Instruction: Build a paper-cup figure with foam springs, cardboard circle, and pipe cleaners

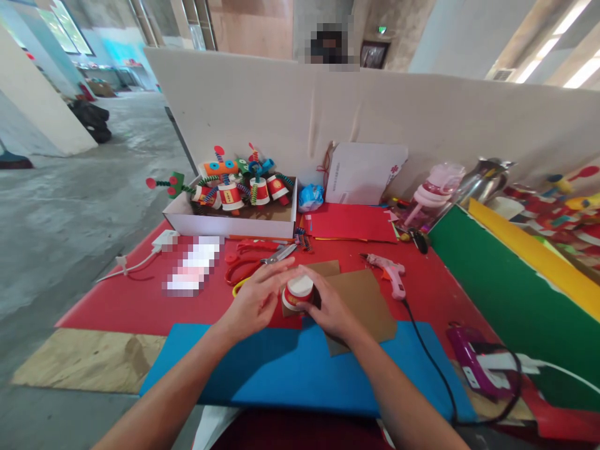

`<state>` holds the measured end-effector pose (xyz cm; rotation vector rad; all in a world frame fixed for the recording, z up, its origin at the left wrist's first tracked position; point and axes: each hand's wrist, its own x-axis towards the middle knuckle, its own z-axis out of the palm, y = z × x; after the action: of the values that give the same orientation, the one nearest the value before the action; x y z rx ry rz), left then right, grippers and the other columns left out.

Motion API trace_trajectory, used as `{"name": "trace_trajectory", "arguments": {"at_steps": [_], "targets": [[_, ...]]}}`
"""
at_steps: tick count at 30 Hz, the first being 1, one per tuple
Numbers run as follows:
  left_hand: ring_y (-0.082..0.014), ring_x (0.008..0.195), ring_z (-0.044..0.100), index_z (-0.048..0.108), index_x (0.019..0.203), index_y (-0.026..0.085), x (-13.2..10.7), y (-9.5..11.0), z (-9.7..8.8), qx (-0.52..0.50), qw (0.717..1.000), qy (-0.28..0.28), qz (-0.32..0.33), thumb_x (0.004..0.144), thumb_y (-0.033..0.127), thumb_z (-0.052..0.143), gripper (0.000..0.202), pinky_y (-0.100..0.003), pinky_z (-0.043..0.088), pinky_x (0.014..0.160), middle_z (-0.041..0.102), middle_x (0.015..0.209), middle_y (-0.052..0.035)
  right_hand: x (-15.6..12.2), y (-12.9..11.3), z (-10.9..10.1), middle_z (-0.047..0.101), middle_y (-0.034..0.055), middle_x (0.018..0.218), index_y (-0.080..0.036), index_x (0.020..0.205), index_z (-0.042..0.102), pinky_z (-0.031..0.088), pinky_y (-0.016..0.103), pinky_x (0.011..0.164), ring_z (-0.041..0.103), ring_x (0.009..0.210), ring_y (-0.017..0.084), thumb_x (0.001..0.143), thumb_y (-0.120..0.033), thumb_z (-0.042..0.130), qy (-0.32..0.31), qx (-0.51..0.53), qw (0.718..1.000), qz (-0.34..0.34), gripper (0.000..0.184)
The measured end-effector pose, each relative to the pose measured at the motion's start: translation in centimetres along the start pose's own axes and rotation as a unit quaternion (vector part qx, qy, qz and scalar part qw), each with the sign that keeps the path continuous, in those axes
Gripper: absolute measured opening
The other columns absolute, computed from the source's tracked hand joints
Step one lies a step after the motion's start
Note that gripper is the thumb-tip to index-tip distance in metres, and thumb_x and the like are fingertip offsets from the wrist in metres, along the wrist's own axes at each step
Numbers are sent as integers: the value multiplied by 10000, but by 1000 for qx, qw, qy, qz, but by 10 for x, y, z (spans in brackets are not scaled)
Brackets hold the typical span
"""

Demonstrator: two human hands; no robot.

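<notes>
A small red-and-white paper cup (300,291) stands upside down at the front middle of the table, on brown cardboard (363,300). My right hand (330,304) is curled around the cup's right side, with the thumb low on its wall. My left hand (257,297) is open, its fingers stretched out toward the top of the cup from the left. Whether those fingertips touch the cup, I cannot tell. Scissors with red handles (246,270) lie just beyond my left hand. To the right of the cardboard rests a pink hot glue gun (391,273) with a black cord.
At the back left, a white box (234,226) holds several cup figures with spring-like necks. Red paper sheets (351,222) lie behind the cardboard. A green panel (510,312) borders the right side, near a purple power unit (473,362). A blue sheet (281,369) covers the front edge.
</notes>
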<state>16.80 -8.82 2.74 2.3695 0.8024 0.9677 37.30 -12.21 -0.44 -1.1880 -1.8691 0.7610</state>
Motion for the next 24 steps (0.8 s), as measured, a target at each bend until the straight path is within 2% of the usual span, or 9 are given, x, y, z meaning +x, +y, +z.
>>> {"name": "trace_trajectory", "arguments": {"at_steps": [4, 8, 13, 19, 24], "targets": [[-240, 1256, 506, 639, 1208, 222, -7, 8, 15, 76, 995, 3, 57, 855, 42, 412, 457, -457, 477, 1026, 623, 1272, -102, -2, 2, 0, 503, 122, 1423, -264, 1448, 349, 396, 455, 1088, 477, 1316, 252, 854, -297, 635, 5, -6, 1000, 3, 660], [-250, 1289, 476, 627, 1218, 202, -14, 5, 26, 119, 990, 19, 67, 870, 41, 406, 443, -475, 484, 1026, 619, 1279, -107, -2, 1, 0, 507, 119, 1418, -266, 1447, 347, 404, 454, 1081, 485, 1306, 253, 855, -325, 634, 0, -8, 1000, 1, 660], [-247, 1290, 477, 628, 1196, 178, -15, 5, 24, 142, 987, 12, 75, 869, 30, 392, 430, -475, 485, 1030, 623, 1271, -113, -4, -8, -2, 493, 130, 1387, -246, 1425, 365, 419, 438, 1067, 487, 1281, 255, 826, -339, 662, 34, -34, 999, -4, 675], [-243, 1281, 488, 629, 1203, 179, -11, 7, 21, 160, 984, 10, 80, 875, 39, 382, 434, -462, 487, 1029, 632, 1258, -110, -5, -14, -3, 569, 126, 1219, -228, 1240, 516, 472, 428, 1003, 555, 1163, 249, 832, -214, 600, 91, -72, 992, -52, 416], [-233, 1228, 530, 658, 1150, 160, -9, 13, 21, 173, 980, 24, 96, 869, 34, 379, 416, -412, 507, 1001, 664, 1204, -102, -5, -11, -1, 607, 114, 1195, -237, 1225, 544, 467, 439, 1006, 552, 1160, 250, 859, -180, 552, 97, -113, 983, -105, 370]]}}
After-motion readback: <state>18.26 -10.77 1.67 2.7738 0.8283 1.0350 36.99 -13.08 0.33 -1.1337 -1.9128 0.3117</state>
